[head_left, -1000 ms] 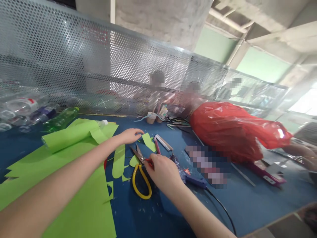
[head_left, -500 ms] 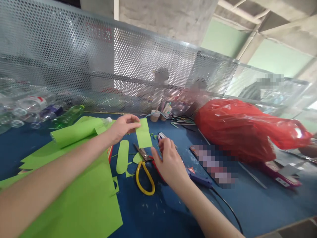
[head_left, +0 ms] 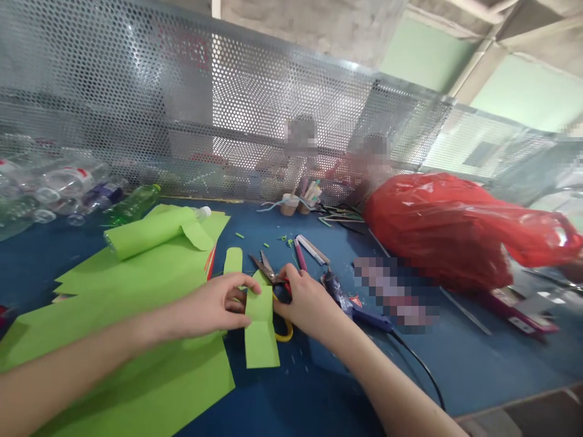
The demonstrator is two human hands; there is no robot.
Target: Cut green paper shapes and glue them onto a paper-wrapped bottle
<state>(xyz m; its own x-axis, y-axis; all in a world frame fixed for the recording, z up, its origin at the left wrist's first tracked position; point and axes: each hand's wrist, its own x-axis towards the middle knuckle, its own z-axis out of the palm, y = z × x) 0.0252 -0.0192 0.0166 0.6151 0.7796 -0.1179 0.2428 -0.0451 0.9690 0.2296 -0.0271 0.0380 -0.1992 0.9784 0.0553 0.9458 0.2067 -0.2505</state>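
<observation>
My left hand (head_left: 230,301) pinches the edge of a small green paper rectangle (head_left: 261,340), which has a crease across it and hangs over the blue table. Just right of the paper, my right hand (head_left: 303,297) has its fingers closed at the handles of the scissors (head_left: 268,267). The blades point away from me and stand slightly apart. One yellow handle loop shows below, partly behind the paper; the other handle looks red and is mostly covered by my fingers. A rounded green paper strip (head_left: 234,260) lies left of the blades.
Large green paper sheets (head_left: 182,376) cover the left side, with a paper-wrapped bottle (head_left: 152,233) on them. Right of my hand lie pens (head_left: 311,250) and a blue hot glue gun (head_left: 364,317) with its cord. A red plastic bag (head_left: 437,230) sits behind, along a perforated metal screen (head_left: 118,115).
My left hand has brought the green paper rectangle down and nearer me, over the scissors' handles. My right hand has shifted slightly and its fingers have closed at the scissors.
</observation>
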